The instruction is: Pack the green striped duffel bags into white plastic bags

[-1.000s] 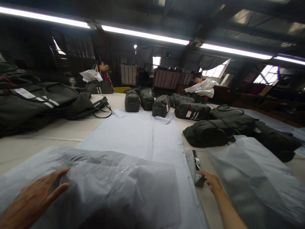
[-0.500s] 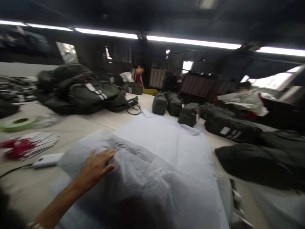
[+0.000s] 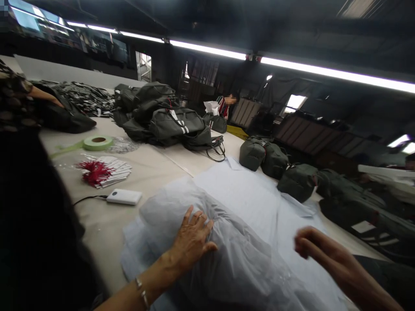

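A bulky bundle in a translucent white plastic bag (image 3: pixel 233 246) lies in front of me, its wrinkled film gathered along the top. What is inside cannot be made out. My left hand (image 3: pixel 191 237), with a bracelet at the wrist, presses on the film with its fingers spread. Raised at the right is my right hand (image 3: pixel 319 250), fingers curled in, apart from the bag; nothing shows in it. Beneath the bundle, flat pale plastic sheets (image 3: pixel 240 185) spread over the table.
Dark green duffel bags are heaped (image 3: pixel 175 123) at the back left, and more (image 3: pixel 298 181) line the right. A green tape roll (image 3: pixel 97 141), red-stringed tags (image 3: pixel 110 171) and a white power bank (image 3: pixel 124 196) with a cable lie left. A co-worker's arm (image 3: pixel 47 95) reaches over dark fabric.
The view has swung left, bringing a co-worker into sight. My right hand has come into view at the right. My left hand stays on the plastic bag.
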A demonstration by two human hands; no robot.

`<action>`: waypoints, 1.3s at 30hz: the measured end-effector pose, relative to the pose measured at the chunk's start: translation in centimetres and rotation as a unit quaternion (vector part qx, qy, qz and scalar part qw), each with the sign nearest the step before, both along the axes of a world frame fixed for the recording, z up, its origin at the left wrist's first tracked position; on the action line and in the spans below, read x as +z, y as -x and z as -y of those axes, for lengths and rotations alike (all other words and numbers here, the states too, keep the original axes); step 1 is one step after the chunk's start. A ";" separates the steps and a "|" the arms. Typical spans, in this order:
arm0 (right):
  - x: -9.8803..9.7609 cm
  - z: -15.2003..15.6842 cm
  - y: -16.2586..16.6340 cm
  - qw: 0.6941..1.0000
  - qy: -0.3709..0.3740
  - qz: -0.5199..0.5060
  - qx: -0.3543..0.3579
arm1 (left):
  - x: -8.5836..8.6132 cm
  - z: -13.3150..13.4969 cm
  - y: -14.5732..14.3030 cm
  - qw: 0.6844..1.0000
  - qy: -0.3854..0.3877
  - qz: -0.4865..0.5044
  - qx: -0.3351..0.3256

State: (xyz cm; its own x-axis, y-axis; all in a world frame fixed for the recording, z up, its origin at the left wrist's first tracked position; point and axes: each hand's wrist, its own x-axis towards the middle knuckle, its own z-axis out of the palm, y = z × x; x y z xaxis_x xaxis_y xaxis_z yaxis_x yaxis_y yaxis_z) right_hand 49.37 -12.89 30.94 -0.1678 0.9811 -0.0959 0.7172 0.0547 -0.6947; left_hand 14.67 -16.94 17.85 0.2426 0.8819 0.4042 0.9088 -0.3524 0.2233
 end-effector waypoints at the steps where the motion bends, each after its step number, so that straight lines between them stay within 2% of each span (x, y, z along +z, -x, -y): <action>1: 1.3 -0.9 4.6 0.992 0.038 -0.010 0.119 | 0.0 -0.1 0.1 1.000 0.000 0.012 -0.005; 2: 2.1 -1.8 9.2 0.980 0.072 -0.003 0.188 | 0.0 -0.1 0.1 1.000 0.001 0.023 -0.010; 4: 2.3 -3.8 17.2 0.951 0.117 0.019 0.285 | -0.3 -0.3 0.3 0.999 0.000 0.041 -0.023; 5: 1.8 -4.9 20.2 0.940 0.138 0.039 0.310 | -0.5 -0.4 0.4 0.998 -0.002 0.047 -0.031; 7: -0.1 -7.2 24.2 0.922 0.155 0.109 0.336 | -1.0 -0.5 0.5 0.997 -0.011 0.056 -0.045; 11: -3.2 -11.5 26.7 0.875 0.144 0.302 0.349 | -2.0 -0.8 0.5 0.995 -0.009 0.081 -0.054; 15: -4.0 -12.8 27.9 0.836 0.098 0.391 0.372 | -2.7 -1.0 0.6 0.992 -0.005 0.098 -0.076; 18: -4.4 -12.7 29.0 0.796 0.032 0.434 0.421 | -2.9 -1.2 1.0 0.991 -0.003 0.098 -0.092; 21: -5.0 -13.2 29.3 0.764 -0.083 0.453 0.452 | -3.1 -1.2 1.4 0.989 -0.005 0.098 -0.109; 23: -5.3 -14.3 28.6 0.779 -0.098 0.454 0.422 | -3.2 -1.2 1.6 0.988 -0.017 0.106 -0.115; 24: -5.3 -14.9 28.0 0.802 -0.062 0.442 0.397 | -3.2 -1.2 1.7 0.987 -0.025 0.111 -0.114; 27: -5.4 -16.2 25.4 0.885 0.138 0.318 0.313 | -3.3 -1.0 1.9 0.985 -0.041 0.129 -0.107; 29: -5.8 -16.0 24.0 0.910 0.222 0.209 0.280 | -3.2 -1.0 2.0 0.984 -0.039 0.130 -0.113; 33: -7.0 -14.2 23.2 0.939 0.207 0.151 0.227 | -2.2 -1.3 2.7 0.985 -0.014 0.115 -0.128; 35: -6.9 -13.7 22.7 0.950 0.211 0.107 0.202 | -2.0 -1.1 3.2 0.985 -0.025 0.112 -0.132; 37: -5.9 -13.4 21.0 0.956 0.224 0.029 0.185 | -2.6 0.0 4.1 0.977 -0.062 0.122 -0.160; 39: -4.1 -13.0 17.8 0.960 0.225 -0.004 0.170 | -4.0 1.9 5.0 0.965 -0.054 0.154 -0.203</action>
State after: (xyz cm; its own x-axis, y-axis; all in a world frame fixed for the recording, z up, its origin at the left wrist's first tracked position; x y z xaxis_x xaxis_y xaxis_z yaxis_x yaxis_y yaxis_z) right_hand 31.60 0.08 26.89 -0.4725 0.7299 -0.4939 0.7061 -0.0219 -0.7078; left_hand 9.65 -18.87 13.81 0.4128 0.6883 0.5965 0.5871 -0.7018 0.4035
